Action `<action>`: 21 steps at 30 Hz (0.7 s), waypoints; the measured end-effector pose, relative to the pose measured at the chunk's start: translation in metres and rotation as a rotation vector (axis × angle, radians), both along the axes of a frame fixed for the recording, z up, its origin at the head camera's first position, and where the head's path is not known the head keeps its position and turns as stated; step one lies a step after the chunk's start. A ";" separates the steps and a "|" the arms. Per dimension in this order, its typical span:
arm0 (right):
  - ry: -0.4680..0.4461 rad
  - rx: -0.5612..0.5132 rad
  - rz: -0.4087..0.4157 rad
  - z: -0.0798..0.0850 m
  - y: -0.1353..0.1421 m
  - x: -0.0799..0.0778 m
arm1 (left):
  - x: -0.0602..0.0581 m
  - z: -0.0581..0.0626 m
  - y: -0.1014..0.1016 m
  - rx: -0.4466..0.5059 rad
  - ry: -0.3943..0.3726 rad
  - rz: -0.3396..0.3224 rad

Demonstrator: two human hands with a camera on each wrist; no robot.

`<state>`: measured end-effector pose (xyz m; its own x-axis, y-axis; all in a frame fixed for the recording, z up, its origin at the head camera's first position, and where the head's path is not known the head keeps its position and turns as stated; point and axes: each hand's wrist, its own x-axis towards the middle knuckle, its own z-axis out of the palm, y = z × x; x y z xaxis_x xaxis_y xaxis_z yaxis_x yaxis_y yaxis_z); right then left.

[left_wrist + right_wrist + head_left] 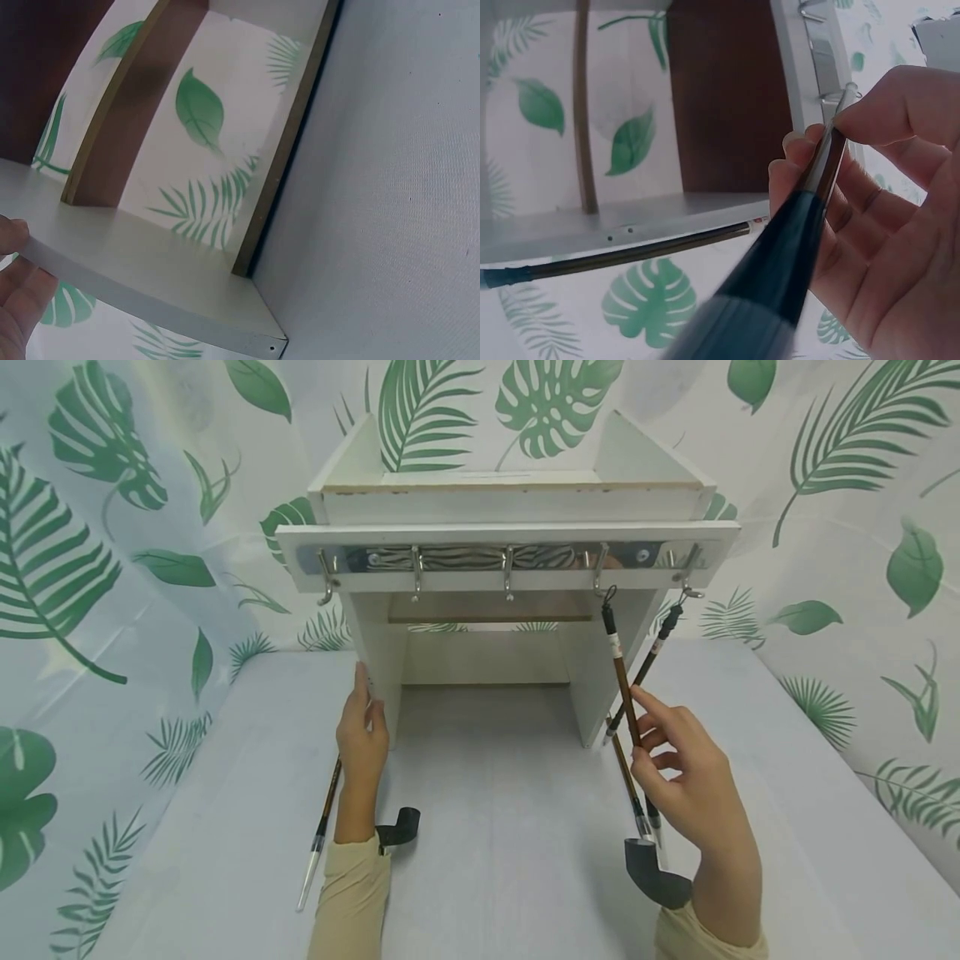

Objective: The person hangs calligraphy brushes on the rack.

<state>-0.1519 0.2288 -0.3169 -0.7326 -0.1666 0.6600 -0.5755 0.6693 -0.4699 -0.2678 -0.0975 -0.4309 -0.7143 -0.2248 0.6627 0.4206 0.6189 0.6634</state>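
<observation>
My right hand [686, 772] pinches the brown shaft of a calligraphy brush [621, 668] between thumb and fingertips. Its cord loop [611, 591] is at the fourth hook [600, 568] of the white shelf rack's [510, 510] rail. From the end hook [688, 578] hangs a second brush [654, 647], slanting behind the held one. The right wrist view shows the held brush [821, 176] close up, its dark ferrule towards the camera. My left hand [363, 739] holds the front edge of the rack's left side panel [150, 262], thumb on one face, fingers on the other.
A capped brush [324, 827] lies on the table left of my left forearm. Another brush [628, 781] lies by the rack's right foot. Three more hooks, including the middle hook [508, 577], line the rail. Black wrist cameras [401, 827] sit on both wrists.
</observation>
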 end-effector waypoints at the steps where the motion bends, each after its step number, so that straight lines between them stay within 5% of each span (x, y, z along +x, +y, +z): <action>1: -0.001 0.005 0.004 0.000 0.000 0.000 | 0.000 0.000 0.000 0.003 -0.002 -0.002; 21: -0.030 -0.031 -0.017 0.000 0.001 -0.001 | 0.002 0.002 0.000 0.088 -0.038 -0.065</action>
